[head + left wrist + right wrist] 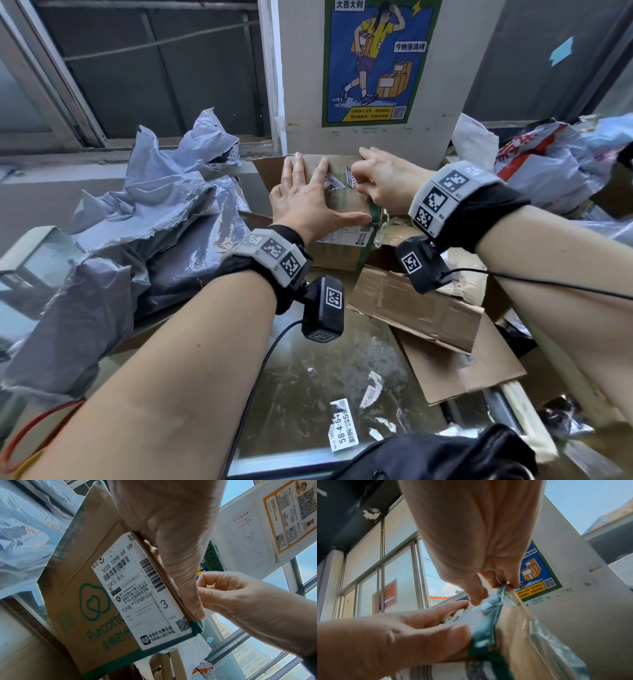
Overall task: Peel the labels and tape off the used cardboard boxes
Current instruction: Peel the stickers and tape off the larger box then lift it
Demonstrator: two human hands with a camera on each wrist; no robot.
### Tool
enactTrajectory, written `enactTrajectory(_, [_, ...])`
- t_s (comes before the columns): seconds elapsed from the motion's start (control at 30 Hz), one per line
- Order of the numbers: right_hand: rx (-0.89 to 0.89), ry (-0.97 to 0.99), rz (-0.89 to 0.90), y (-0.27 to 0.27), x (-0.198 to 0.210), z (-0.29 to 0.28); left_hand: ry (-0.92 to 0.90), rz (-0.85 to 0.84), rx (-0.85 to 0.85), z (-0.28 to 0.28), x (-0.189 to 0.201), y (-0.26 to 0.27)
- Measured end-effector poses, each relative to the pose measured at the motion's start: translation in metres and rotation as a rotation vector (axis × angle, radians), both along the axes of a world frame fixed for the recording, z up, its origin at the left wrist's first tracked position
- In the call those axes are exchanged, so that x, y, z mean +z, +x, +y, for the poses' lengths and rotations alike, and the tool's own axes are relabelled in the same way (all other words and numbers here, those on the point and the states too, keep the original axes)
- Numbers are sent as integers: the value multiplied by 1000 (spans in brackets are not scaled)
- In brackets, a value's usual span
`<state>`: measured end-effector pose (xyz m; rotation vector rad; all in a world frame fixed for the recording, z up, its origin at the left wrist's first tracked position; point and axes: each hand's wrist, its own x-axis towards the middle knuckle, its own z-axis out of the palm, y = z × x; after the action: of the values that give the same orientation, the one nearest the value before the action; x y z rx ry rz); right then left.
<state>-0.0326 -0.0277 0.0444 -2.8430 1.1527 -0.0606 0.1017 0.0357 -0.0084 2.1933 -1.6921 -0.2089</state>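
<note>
The risk, as judged from the grip: the label scrap [350, 175] is pinched by only a small torn edge between the thumb and fingertips of the right hand [378, 180], so it is likely to shred further and leave paper stuck to the cardboard if pulled fast or steeply. A second risk is that the box [337, 219] slides or tips off the loose cardboard beneath it should the holding pressure slacken. The box is held down by the left hand [301, 198], laid flat on its top face with fingers spread and straight, the thumb stretched along the near top edge. The box is found at the far middle of the cluttered work surface, just in front of a poster [375, 61], with grey plastic bags [154, 219] to its left and flattened cardboard [421, 308] near it on the right. It is plain brown with green printing and green tape [481, 632] at its right edge; the tape looks wrinkled and partly lifted. Torn white remnants [331, 181] are seen on the top face. On the near side face a large white shipping label [142, 588] is seen intact, wrapped over the top edge.
</note>
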Motion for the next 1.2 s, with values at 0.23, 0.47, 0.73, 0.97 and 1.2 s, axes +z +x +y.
enactTrajectory(0.23, [-9,0,-3,-3,8,-9,11,14,4,1,-1,2])
enactTrajectory(0.47, [13,95,-15,-15,14,-10,24,82,-17,5,4,4])
enactTrajectory(0.73, [-35,223,-154,-14,11,-5,-76,174,159,-3,2,-8])
enactTrajectory(0.97, [-31,188,-99,-21,5,-1,-90,183,151,-6,-2,-5])
enactTrajectory(1.2, [-91,127,-186,-18,-4,2,-109,175,148,0,-6,-5])
